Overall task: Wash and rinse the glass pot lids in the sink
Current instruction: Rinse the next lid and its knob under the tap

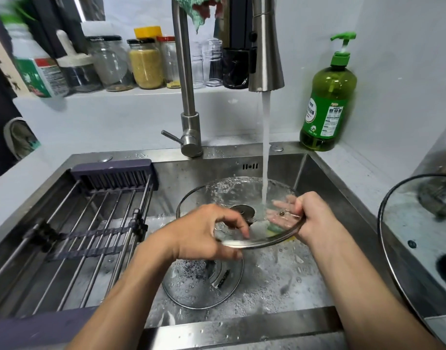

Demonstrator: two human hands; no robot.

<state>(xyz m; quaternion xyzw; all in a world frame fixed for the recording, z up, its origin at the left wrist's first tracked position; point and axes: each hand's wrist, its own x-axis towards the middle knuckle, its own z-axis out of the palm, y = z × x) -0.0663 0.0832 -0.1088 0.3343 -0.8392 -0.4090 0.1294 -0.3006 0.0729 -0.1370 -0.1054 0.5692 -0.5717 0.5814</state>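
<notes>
Both hands grip one round steel-rimmed glass pot lid (242, 198) under the tap stream (265, 152): left hand (204, 236) at its near rim, right hand (311, 215) at its right edge. Below it, a second soapy glass lid (191, 286) is left lying in the steel sink (318, 178).

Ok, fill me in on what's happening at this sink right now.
A person is rinsing a glass pot lid under the running faucet. The left hand grips the lid's near rim while the right hand holds its right edge, fingers showing through the glass. The water stream lands on the lid. A second lid lies in the soapy sink below, and a third lid rests on the counter to the right.
</notes>
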